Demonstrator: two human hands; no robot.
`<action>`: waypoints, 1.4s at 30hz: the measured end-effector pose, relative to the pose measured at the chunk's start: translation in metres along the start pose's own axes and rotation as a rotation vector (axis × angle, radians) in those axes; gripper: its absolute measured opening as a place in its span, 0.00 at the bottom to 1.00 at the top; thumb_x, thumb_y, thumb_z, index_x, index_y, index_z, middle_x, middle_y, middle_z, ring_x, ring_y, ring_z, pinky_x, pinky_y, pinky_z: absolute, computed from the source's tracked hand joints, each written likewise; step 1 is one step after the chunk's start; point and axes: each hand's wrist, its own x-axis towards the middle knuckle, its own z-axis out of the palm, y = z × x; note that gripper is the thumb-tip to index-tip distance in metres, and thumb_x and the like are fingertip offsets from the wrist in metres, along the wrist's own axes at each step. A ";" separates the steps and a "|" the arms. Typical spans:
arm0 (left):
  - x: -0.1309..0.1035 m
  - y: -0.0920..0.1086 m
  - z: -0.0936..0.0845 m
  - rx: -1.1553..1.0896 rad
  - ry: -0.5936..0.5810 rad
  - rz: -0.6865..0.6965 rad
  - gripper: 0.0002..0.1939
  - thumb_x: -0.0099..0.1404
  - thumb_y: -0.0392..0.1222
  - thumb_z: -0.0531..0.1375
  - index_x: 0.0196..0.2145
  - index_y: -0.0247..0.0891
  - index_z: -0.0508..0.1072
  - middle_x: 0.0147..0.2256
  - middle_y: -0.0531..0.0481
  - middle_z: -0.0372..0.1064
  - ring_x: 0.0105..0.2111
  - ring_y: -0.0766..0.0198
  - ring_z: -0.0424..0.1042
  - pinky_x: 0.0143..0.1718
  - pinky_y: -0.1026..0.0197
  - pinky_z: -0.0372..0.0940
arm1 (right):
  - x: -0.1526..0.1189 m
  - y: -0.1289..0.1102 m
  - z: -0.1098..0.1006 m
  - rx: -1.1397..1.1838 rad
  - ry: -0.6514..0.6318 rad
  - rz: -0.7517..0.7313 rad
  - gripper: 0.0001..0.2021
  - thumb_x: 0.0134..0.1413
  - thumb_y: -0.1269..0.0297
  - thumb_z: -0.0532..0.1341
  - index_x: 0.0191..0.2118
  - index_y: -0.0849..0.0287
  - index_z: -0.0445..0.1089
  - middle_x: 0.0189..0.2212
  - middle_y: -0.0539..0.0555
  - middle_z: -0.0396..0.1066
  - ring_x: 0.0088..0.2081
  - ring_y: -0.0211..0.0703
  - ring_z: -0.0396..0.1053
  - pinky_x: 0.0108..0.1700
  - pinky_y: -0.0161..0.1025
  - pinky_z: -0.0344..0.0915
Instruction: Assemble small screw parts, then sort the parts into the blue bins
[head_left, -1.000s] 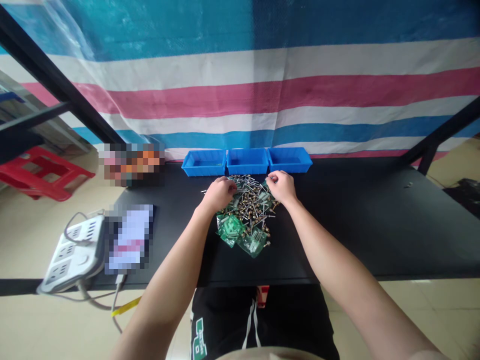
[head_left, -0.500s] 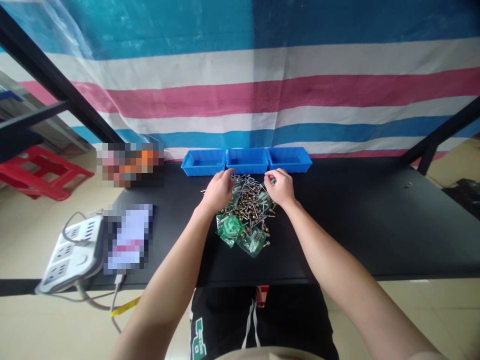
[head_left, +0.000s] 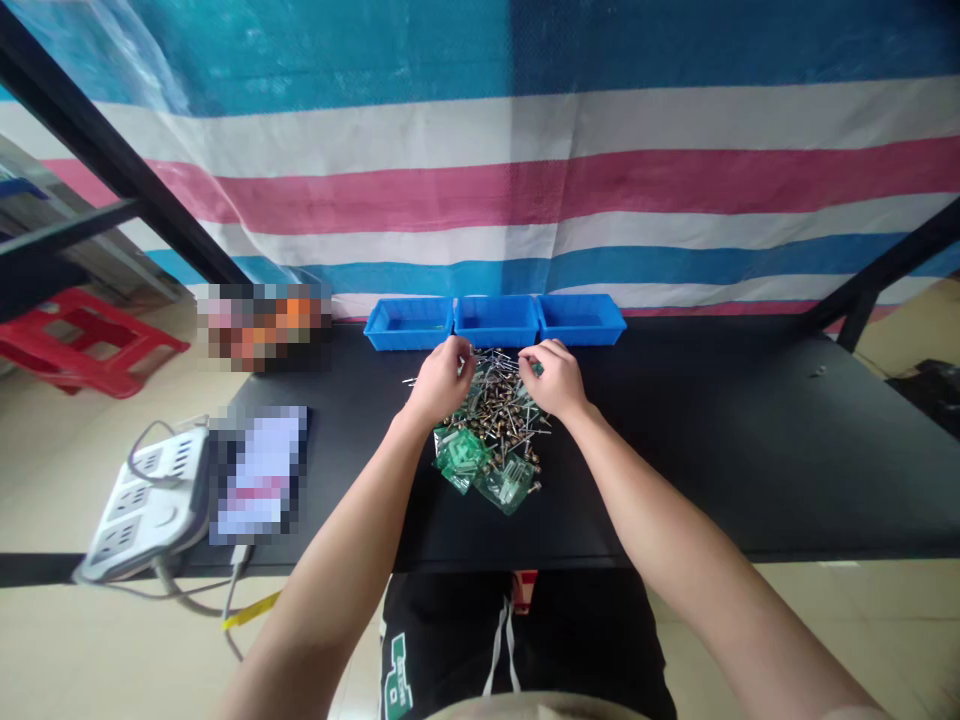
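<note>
A heap of metal fasteners with thin shanks and brownish heads, like screws or rivets, lies on the black table. Small clear packets with green pieces are mixed in; a bright green packet and a paler green packet lie at the heap's near edge. My left hand is at the heap's upper left, fingers curled down and closed. Across from it, my right hand has thumb and fingers bent together at the upper right. Whatever either hand holds is too small or hidden to make out.
Three blue bins stand in a row behind the heap: a left bin, a middle bin and a right bin. A white power strip with cables and a blurred flat object are at the left.
My right hand has moved slightly left and down over the heap. My left hand's fingers, which pointed right, are now curled down toward the fasteners.
</note>
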 end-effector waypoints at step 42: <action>0.003 -0.001 -0.003 -0.229 0.084 -0.221 0.07 0.60 0.41 0.59 0.36 0.37 0.70 0.30 0.51 0.72 0.28 0.66 0.67 0.30 0.62 0.62 | 0.007 0.049 0.007 0.389 0.261 0.555 0.17 0.50 0.51 0.59 0.29 0.62 0.74 0.21 0.50 0.69 0.26 0.41 0.64 0.33 0.38 0.60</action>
